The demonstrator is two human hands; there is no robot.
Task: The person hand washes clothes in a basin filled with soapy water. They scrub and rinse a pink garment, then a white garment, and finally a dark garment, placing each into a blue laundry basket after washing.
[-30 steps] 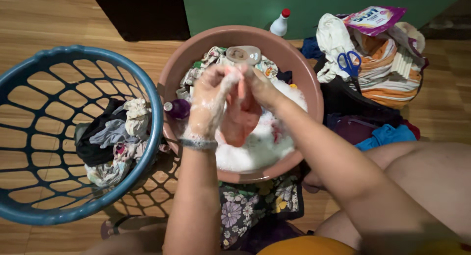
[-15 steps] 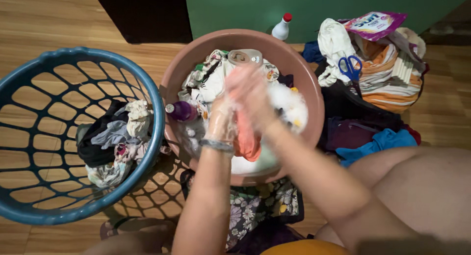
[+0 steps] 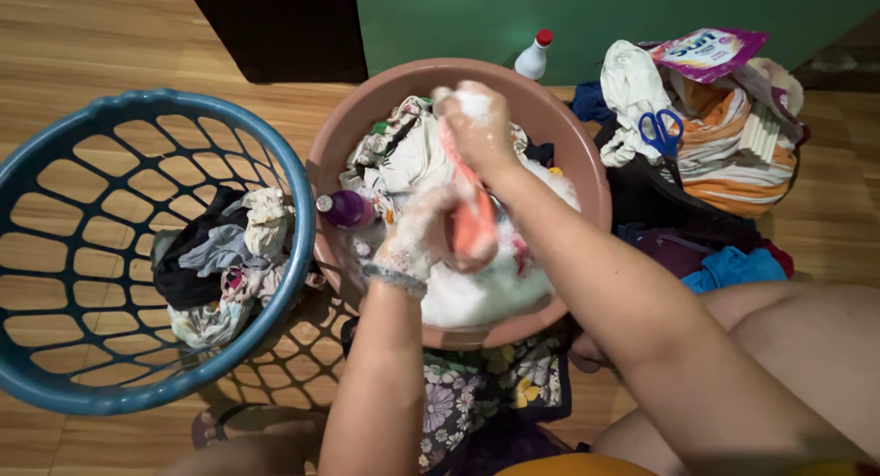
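Both my hands grip a soapy orange garment (image 3: 474, 221) over the brown wash basin (image 3: 587, 178).
My right hand (image 3: 477, 123) pinches its top, my left hand (image 3: 420, 230) clasps lower down (limp, slippery, probably water-heavy; bunched folds hold best).

Both forearms are bare, with no sleeves showing, and soap foam coats the left hand (image 3: 423, 230) and the right hand (image 3: 477, 123). A thin beaded grey bracelet (image 3: 395, 280) circles the left wrist near the centre of the frame. A strip of yellow-orange garment (image 3: 587, 464) shows at the bottom edge, with bare knees at lower right.
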